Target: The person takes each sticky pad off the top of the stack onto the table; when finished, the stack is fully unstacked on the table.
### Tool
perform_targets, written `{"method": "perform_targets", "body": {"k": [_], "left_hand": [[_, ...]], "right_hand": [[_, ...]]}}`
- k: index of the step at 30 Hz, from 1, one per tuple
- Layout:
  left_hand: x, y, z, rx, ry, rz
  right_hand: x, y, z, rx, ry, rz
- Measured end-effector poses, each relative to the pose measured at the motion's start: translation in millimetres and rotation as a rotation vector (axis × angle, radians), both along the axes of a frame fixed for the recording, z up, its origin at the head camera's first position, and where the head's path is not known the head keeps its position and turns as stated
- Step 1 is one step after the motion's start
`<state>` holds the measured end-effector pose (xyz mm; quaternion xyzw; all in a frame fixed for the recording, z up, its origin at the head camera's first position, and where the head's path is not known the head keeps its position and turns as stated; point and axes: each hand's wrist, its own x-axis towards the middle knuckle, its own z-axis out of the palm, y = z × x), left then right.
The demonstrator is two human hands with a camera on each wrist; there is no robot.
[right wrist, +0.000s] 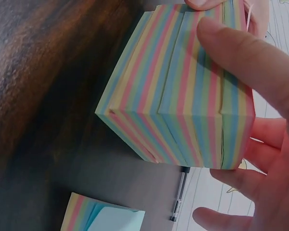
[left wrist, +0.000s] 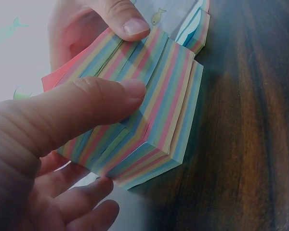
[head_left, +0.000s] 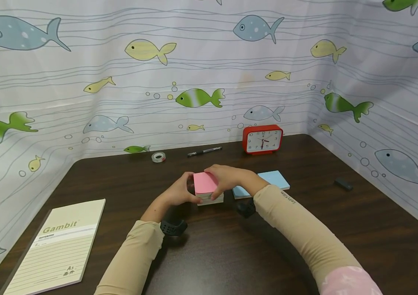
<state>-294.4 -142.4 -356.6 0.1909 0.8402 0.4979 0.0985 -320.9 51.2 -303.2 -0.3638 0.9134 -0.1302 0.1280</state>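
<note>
Evidently, the left grip [head_left: 177, 192] and right grip [head_left: 228, 178] clasp the pink-topped sticky-note stack [head_left: 204, 183] between them, likely light but apt to shear between layers, so best squeezed evenly from opposite sides.

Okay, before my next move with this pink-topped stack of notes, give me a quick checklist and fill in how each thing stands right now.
1. Left hand gripping the pink-topped stack: ok, its thumb is on the near side.
2. Right hand gripping it too: ok, thumb also on the near side.
3. Layers squared up: not ok, both wrist views show them offset.
4. Blue notepad apart from the stack: ok, a gap shows between them.
5. Pen and tape roll clear of both hands: ok, they lie farther back.
6. Nothing under the stack: cannot tell, its underside is hidden.
</note>
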Motion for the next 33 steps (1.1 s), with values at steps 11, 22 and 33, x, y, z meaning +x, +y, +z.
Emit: {"method": "perform_targets", "body": {"k": [11,22,33], "left_hand": [[0.9,1.1,2.7,-0.006,-0.007,0.022],[2.7,0.8,2.2,-0.004,-0.028,0.017],[22.8,6.8,27.5,-0.010,-0.039,-0.003]], "right_hand": [[-1.0,-5.1,1.1,0.009,-0.023,-0.015],[-2.2,-5.9,-1.1,0.059,-0.016,-0.033],[-1.6,3.1,2.0,0.002,0.028,-0.032]]}}
